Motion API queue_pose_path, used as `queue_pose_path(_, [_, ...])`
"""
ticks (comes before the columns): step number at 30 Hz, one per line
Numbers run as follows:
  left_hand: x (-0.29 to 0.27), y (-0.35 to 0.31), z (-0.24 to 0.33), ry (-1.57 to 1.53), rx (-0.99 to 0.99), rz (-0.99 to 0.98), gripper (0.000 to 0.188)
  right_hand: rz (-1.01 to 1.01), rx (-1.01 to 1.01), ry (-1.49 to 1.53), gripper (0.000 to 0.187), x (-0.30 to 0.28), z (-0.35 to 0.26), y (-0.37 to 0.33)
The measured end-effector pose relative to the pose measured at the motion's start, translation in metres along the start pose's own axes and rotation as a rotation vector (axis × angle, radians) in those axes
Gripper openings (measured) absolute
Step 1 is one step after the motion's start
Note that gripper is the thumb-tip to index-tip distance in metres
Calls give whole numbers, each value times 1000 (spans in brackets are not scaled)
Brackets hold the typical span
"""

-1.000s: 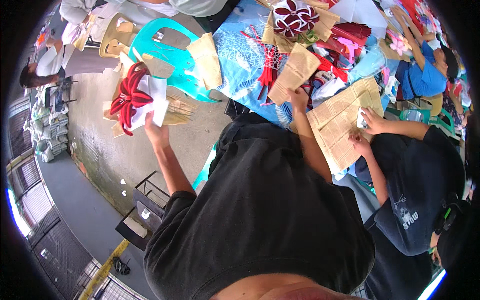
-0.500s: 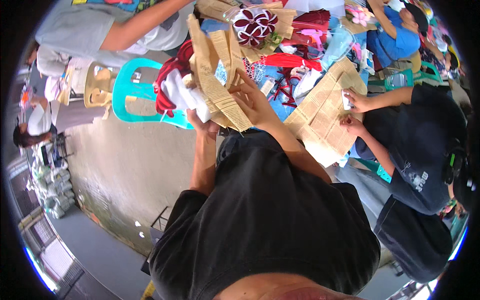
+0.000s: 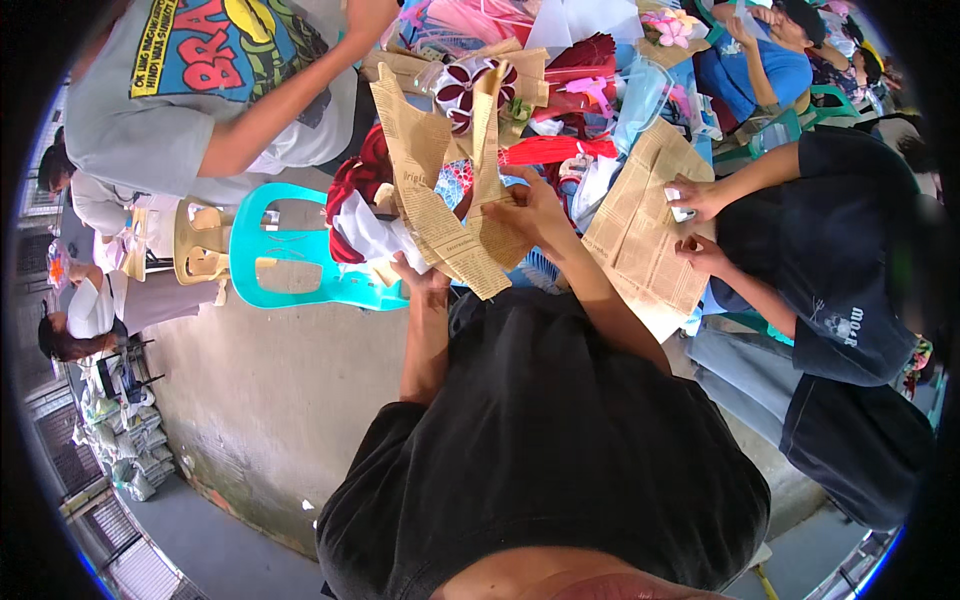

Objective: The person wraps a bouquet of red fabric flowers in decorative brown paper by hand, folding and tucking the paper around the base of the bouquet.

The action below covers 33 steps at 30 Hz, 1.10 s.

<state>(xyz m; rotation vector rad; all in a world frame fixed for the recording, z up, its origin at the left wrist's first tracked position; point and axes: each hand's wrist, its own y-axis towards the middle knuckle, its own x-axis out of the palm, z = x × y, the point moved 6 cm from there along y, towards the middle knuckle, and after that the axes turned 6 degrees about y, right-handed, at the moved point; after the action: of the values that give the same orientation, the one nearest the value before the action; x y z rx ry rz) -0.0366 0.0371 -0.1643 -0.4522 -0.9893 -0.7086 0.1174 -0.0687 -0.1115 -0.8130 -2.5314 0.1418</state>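
The left hand (image 3: 425,283), near the middle of the frame, is curled around the lower end of a soft white wrap (image 3: 372,232), its fingers mostly hidden beneath. The right hand (image 3: 533,212), just to its right, is half closed, thumb and fingers pinching a bent strip of brown newsprint-patterned paper (image 3: 428,180). That paper stands up in a loose V between the hands; from where I stand I can't tell whether it is one piece or two.

On the far side of the wrap, left of the paper, is a fuzzy deep-red flower (image 3: 345,232), partly covered. I'd judge the work partway along: the flower sits in its white layer, while the brown paper flares away on the right and is not yet drawn close or fastened.

Beyond, at top centre, a bouquet of dark-red and white flowers (image 3: 457,92) rests in brown paper on the table and looks nearer finished. Right of it lies a pink glue gun (image 3: 590,92). At the right of the frame, a co-worker's hands (image 3: 700,200) rest over a broad flat newsprint-patterned sheet (image 3: 640,215). A turquoise plastic chair (image 3: 243,255) stands left of the bundle, and someone in a grey T-shirt (image 3: 165,130) fills the upper left.
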Motion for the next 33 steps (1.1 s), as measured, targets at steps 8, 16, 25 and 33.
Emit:
queue_pose_path(8, [11,20,14,152,-67,18,68,261,-348,-269,19,-49,-33,7])
queue_pose_path(16, [-12,24,-12,257,-65,381,31,326,-457,-339,14,-37,-48,-7])
queue_pose_path(25, [63,31,-14,1099,270,92,41,4,-439,-9,30,-9,-38,-8])
queue_pose_path(33, [51,35,-1,1338,438,-61,41,-126,-277,-147,48,0,-60,-13])
